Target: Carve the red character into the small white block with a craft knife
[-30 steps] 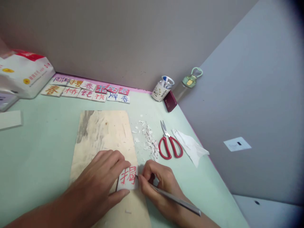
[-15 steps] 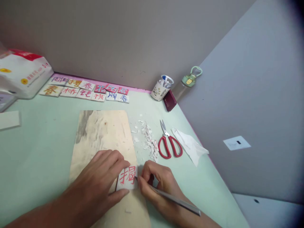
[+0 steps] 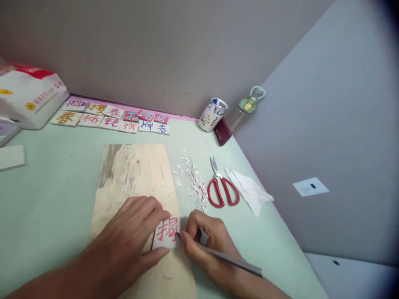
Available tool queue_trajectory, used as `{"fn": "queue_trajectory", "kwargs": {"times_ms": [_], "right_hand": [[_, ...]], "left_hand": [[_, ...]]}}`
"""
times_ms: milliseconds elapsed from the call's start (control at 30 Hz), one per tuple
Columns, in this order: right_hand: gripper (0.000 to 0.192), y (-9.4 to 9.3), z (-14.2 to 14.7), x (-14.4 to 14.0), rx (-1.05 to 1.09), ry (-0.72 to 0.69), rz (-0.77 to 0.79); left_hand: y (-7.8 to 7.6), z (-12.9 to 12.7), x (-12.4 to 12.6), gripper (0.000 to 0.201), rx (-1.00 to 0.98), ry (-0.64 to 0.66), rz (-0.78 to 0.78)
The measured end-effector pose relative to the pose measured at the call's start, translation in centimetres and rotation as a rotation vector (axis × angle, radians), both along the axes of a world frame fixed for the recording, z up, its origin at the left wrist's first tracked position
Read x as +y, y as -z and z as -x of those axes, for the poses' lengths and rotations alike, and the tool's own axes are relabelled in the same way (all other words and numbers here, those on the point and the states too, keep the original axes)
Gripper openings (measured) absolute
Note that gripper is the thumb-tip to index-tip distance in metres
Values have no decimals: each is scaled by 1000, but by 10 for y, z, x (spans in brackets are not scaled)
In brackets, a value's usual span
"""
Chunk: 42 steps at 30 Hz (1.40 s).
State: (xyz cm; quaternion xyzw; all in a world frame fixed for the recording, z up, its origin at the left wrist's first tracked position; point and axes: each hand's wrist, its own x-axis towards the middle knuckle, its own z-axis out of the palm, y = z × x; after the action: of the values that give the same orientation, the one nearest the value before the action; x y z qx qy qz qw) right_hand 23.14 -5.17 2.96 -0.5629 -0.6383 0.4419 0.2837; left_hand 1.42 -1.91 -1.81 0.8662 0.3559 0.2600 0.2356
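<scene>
Thumb and forefinger of my left hand [image 3: 132,234] grip a small white tile [image 3: 162,243] by its left part, holding it flat on the wooden board [image 3: 140,174]. A large red character is drawn on the tile. My right hand [image 3: 215,243] is closed like a pen grip around a slim silver carving knife [image 3: 233,259]. The knife's dark tip touches the tile's right part, by the red strokes. My right fingers partly hide the knife's front. Pale shavings [image 3: 195,182] lie on the table to the right of the board.
Red-handled scissors [image 3: 222,191] and a crumpled tissue [image 3: 249,191] lie right of the shavings. Two rows of lettered tiles [image 3: 112,122] line the back. A can [image 3: 212,118], a dark red box [image 3: 222,132] and a bottle [image 3: 246,109] stand near the wall; a white package [image 3: 34,99] sits back left.
Hardly anything differs. My left hand still pins the tile, and the knife tip stays at its right part with at most a tiny shift.
</scene>
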Motion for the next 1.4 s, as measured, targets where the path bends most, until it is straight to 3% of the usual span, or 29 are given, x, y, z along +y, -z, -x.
{"fn": "queue_trajectory", "kwargs": {"times_ms": [233, 500, 800, 967, 1133, 1300, 1400], "right_hand": [[26, 4, 5, -2, 21, 108, 18], [29, 10, 5, -1, 20, 131, -16], [27, 13, 11, -4, 16, 175, -74], [28, 16, 11, -4, 16, 178, -83], [28, 17, 11, -4, 24, 184, -87], [30, 19, 12, -6, 42, 196, -87], [30, 20, 12, -6, 56, 202, -76]], "left_hand": [[-5, -1, -2, 35, 37, -17, 26], [-1, 7, 0, 78, 69, 51, 20], [5, -6, -5, 77, 57, 9, -2], [5, 3, -2, 75, 67, 80, 5], [-3, 5, -2, 45, 76, 101, 65], [-10, -4, -11, 62, 116, 5, -35], [-9, -1, -8, 64, 94, 28, -38]]}}
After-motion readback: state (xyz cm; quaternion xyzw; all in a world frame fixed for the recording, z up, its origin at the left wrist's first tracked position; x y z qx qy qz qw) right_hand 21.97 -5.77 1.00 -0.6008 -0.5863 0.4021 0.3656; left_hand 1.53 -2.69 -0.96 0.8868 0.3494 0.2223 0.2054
